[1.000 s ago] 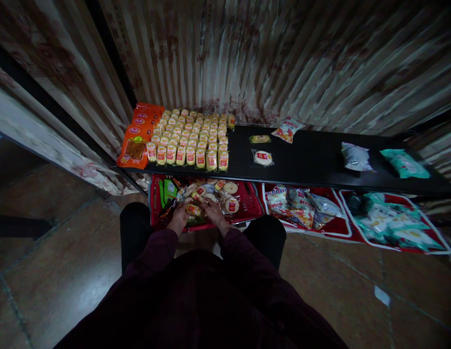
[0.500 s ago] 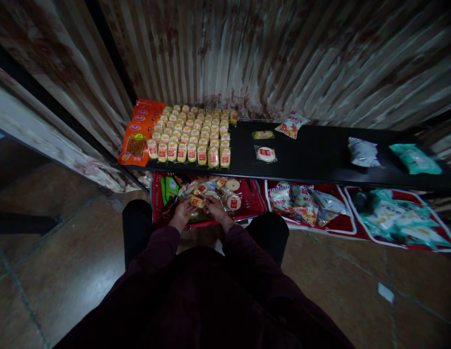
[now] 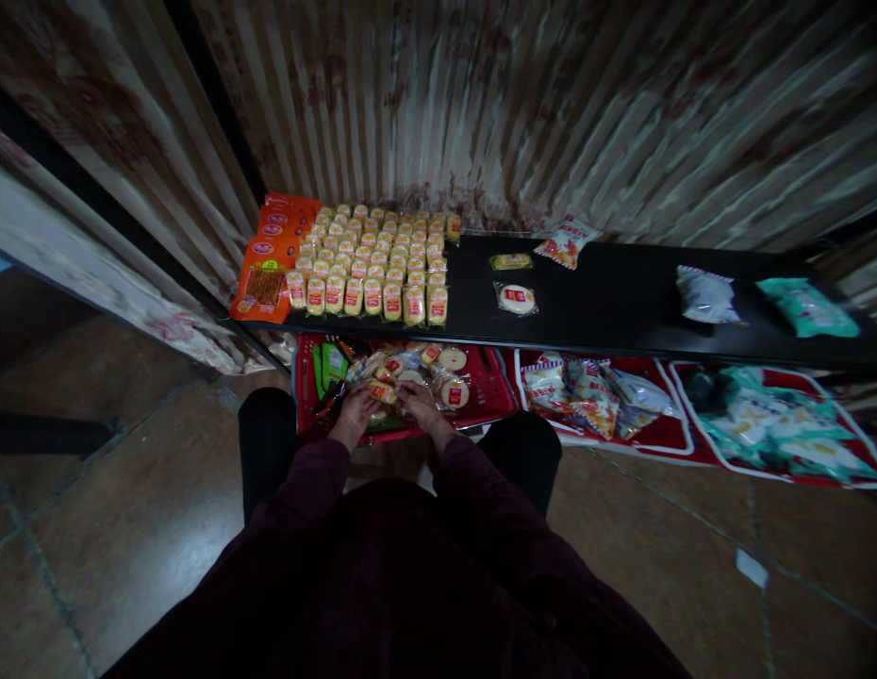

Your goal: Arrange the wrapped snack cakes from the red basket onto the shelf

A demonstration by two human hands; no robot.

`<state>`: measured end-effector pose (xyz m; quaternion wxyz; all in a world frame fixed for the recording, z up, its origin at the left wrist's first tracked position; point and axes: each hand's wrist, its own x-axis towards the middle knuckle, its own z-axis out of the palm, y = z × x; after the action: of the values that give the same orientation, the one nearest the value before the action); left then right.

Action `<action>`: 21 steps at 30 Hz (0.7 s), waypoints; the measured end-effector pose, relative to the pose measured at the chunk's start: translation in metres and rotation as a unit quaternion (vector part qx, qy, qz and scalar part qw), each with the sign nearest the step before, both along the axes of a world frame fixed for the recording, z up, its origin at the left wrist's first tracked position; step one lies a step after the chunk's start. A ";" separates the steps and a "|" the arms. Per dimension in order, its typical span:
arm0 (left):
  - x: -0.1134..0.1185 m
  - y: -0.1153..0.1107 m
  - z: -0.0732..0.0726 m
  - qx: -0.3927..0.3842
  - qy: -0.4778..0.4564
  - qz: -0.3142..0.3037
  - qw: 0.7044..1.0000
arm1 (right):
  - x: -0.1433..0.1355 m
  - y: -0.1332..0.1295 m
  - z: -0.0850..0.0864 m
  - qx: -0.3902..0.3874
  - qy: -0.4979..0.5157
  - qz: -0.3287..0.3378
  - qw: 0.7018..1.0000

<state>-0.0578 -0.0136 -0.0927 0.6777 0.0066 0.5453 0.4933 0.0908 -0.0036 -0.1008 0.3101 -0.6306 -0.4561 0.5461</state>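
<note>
My left hand (image 3: pixel 355 413) and my right hand (image 3: pixel 419 404) are over the left red basket (image 3: pixel 496 382), under the front edge of the black shelf. Between them is a small yellow snack pack (image 3: pixel 382 391) with a red label. The fingers of my left hand are closed on its left side. My right fingertips are at its right side; whether they grip it cannot be made out. Around them in the basket lie round pale cakes in clear wrap (image 3: pixel 455 393) and green packs (image 3: pixel 332 364). On the shelf above stand rows of small yellow packs (image 3: pixel 373 297).
Orange bags (image 3: pixel 273 245) lie at the left end of the black shelf (image 3: pixel 594 302). Farther right on it are a flat yellow pack (image 3: pixel 510 262), a round cake (image 3: pixel 516 299) and several bags. Two more baskets hold white-red bags (image 3: pixel 590 396) and teal bags (image 3: pixel 778 424).
Both hands stay in nearly the same place over the basket, with the yellow pack between them. The fingers have shifted only slightly.
</note>
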 end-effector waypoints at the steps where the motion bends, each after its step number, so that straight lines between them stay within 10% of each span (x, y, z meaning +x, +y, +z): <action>1: 0.000 0.000 -0.001 -0.002 0.003 -0.001 1.000 | 0.000 0.000 0.001 -0.012 0.015 -0.014 1.000; 12: 0.000 -0.001 -0.009 0.036 -0.003 -0.033 0.999 | 0.000 -0.001 0.010 -0.117 0.203 -0.142 0.962; 21: 0.002 -0.005 -0.006 0.028 -0.017 -0.118 0.993 | 0.003 0.002 -0.008 -0.038 0.185 -0.146 0.971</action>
<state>-0.0560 -0.0190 -0.0986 0.7400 0.0811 0.5148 0.4251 0.0935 -0.0018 -0.1092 0.4407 -0.5898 -0.2728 0.6193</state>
